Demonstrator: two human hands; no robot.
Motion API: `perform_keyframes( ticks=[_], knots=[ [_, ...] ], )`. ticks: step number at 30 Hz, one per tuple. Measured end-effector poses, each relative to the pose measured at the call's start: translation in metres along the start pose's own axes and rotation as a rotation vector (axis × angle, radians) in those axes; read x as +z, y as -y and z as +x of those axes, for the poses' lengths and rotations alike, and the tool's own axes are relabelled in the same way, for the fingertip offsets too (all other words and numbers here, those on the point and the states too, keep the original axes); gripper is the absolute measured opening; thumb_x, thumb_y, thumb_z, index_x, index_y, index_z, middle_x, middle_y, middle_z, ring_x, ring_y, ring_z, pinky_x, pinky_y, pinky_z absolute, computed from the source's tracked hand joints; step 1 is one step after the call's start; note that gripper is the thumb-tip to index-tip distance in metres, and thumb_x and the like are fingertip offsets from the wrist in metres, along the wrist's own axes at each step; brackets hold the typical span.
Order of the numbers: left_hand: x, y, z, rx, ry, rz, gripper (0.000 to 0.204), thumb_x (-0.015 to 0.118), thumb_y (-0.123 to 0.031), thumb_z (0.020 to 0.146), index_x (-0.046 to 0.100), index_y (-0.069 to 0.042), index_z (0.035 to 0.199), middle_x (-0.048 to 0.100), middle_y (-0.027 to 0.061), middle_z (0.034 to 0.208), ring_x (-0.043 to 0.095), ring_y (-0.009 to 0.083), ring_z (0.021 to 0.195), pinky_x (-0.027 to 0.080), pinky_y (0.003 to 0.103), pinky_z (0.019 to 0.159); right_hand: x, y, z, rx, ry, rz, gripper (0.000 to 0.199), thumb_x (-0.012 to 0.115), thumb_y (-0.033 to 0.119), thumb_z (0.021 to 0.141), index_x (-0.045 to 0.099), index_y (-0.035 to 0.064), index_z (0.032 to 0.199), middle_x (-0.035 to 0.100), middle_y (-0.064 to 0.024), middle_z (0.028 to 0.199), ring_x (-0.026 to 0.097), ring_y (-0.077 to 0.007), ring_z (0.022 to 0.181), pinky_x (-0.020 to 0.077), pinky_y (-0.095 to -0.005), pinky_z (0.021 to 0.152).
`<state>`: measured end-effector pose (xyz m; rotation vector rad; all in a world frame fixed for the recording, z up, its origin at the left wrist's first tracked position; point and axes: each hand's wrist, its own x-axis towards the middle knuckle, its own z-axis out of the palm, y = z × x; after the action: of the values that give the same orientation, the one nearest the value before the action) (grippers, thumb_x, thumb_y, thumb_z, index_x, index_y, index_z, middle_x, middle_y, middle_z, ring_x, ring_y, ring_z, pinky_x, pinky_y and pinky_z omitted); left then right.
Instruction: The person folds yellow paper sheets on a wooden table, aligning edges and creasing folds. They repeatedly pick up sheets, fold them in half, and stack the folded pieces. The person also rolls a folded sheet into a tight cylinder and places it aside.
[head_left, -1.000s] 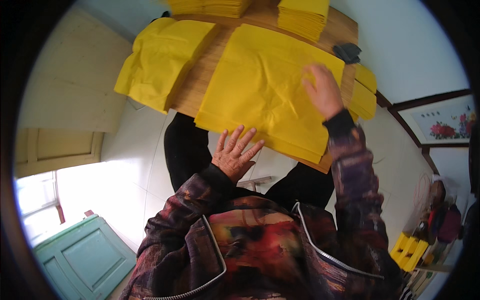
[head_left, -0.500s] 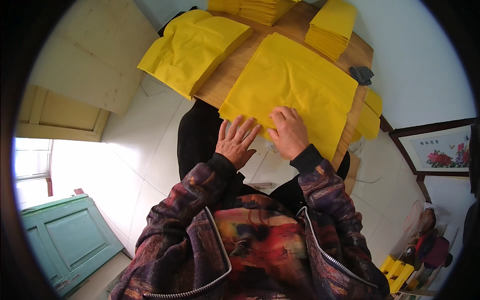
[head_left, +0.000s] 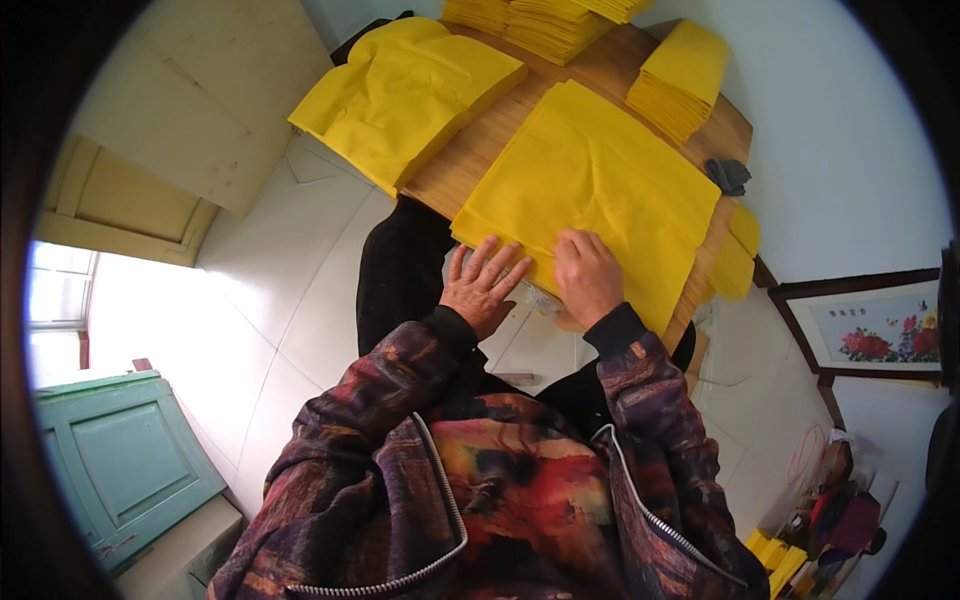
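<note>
One yellow sheet pile point(head_left: 610, 180) lies before me at the bench's point(head_left: 480, 150) near edge. My left grip point(head_left: 482, 292) is spread flat on its border; my right grip point(head_left: 590, 280) curls there (whether pinching, I cannot tell). The top is creased. One broader yellow stack point(head_left: 410, 95) lies leftward, one grey cloth point(head_left: 728, 177) rightward.

A framed flower picture point(head_left: 875, 332) is at the right of the frame, with a dark grey cloth point(head_left: 728, 176) above and left of it. A green door panel point(head_left: 135, 455) fills the lower left, below a bright window point(head_left: 58, 290).
</note>
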<state>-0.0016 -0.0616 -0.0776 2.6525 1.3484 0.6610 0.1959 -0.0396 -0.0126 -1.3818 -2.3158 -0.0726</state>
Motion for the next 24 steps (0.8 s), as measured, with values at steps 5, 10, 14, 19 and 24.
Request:
perform_keyframes(
  ticks=[5,10,14,19,24],
  knots=[
    [0.0017,-0.0001,0.0,0.016,-0.06,-0.018,0.086,0.079,-0.025,0.06,0.041,-0.024,0.136,0.038,0.0042,0.141,0.03,0.0302,0.133,0.024,0.051,0.106,0.0057,-0.0016,-0.0021,-0.018,-0.055,-0.032,0.01,0.058,0.004,0.077,0.057,0.0032,0.087,0.059,-0.0089,0.099,0.057,-0.0276,0.094,0.0477,-0.0364,0.077],
    [0.0029,-0.0003,0.0003,0.018,-0.07,-0.001,0.086,0.079,-0.026,0.06,0.041,-0.025,0.137,0.037,0.0042,0.141,0.031,0.0304,0.132,0.025,0.051,0.106,0.0061,-0.0027,-0.0031,-0.029,-0.079,-0.038,0.01,0.059,0.005,0.078,0.057,0.0035,0.087,0.059,-0.0083,0.101,0.058,-0.0274,0.095,0.0479,-0.036,0.077],
    [0.003,-0.0005,0.0005,0.02,-0.077,0.004,0.086,0.079,-0.027,0.06,0.041,-0.025,0.137,0.038,0.0042,0.141,0.031,0.0304,0.132,0.026,0.051,0.106,0.0056,-0.0018,-0.0028,-0.035,-0.065,-0.054,0.01,0.061,0.005,0.077,0.057,0.0034,0.087,0.059,-0.0084,0.1,0.058,-0.0268,0.094,0.0482,-0.0355,0.077],
    [0.002,-0.0002,0.0009,0.027,-0.074,0.007,0.085,0.079,-0.027,0.06,0.042,-0.025,0.136,0.039,0.0046,0.14,0.032,0.0305,0.131,0.027,0.051,0.105,0.0048,0.0001,-0.0022,-0.043,-0.077,-0.061,0.01,0.061,0.005,0.077,0.057,0.0034,0.086,0.06,-0.0086,0.099,0.059,-0.0265,0.093,0.0487,-0.0351,0.077],
    [0.0023,0.0,0.001,0.035,-0.093,0.008,0.085,0.079,-0.026,0.06,0.042,-0.024,0.136,0.039,0.0052,0.139,0.032,0.0308,0.131,0.027,0.051,0.105,0.003,0.0002,-0.0027,-0.054,-0.058,-0.053,0.009,0.06,0.005,0.078,0.056,0.0034,0.086,0.06,-0.0089,0.099,0.059,-0.0268,0.093,0.0486,-0.0353,0.077]
  ],
)
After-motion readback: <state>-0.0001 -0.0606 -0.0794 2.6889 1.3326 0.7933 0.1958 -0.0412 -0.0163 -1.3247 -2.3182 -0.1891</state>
